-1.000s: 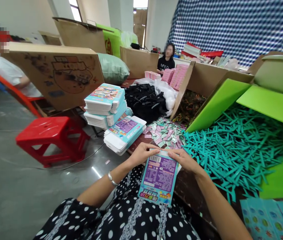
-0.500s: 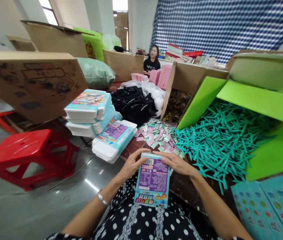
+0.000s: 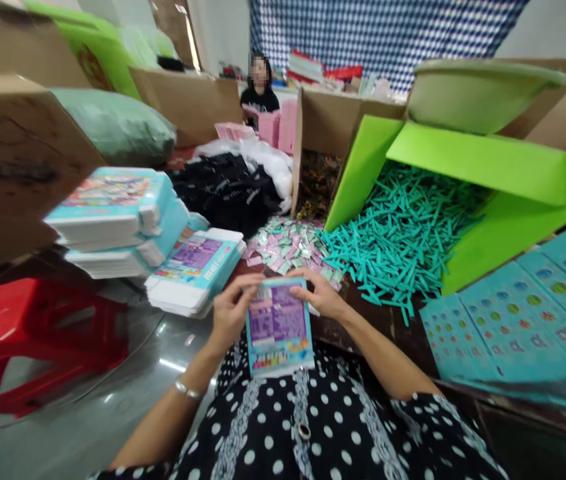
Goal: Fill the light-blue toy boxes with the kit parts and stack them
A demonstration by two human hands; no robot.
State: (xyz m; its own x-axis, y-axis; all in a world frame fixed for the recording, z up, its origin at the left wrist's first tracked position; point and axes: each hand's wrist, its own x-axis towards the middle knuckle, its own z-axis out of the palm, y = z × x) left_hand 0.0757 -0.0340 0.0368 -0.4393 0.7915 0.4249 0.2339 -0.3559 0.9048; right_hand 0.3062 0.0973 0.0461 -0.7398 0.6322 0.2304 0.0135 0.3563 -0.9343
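Note:
A teal and purple printed cardboard box (image 3: pixel 279 327) stands tilted against my lap, its printed panel facing me. My left hand (image 3: pixel 233 308) grips its upper left corner, thumb on the front. On the upper right edge my right hand (image 3: pixel 320 293) is closed, thumb on the panel and fingers behind. Both hands' far fingertips are hidden behind the box. Just beyond lie small pink and green packets (image 3: pixel 287 243) in a loose heap. To the left is a stack of flattened white and teal boxes (image 3: pixel 195 267), with a taller stack (image 3: pixel 113 207) beside it.
Teal plastic pieces (image 3: pixel 403 233) spill from a bright green carton (image 3: pixel 483 160) on the right. Teal printed boxes (image 3: pixel 517 313) stand in a row at right. A red stool (image 3: pixel 37 333) is at left. Black items (image 3: pixel 227 187) are heaped behind; a person (image 3: pixel 261 93) sits farther back.
My view has turned to the right, so the surroundings sit farther left. Both hands still hold the box. My left hand's grip has shifted slightly at the box's upper left corner.

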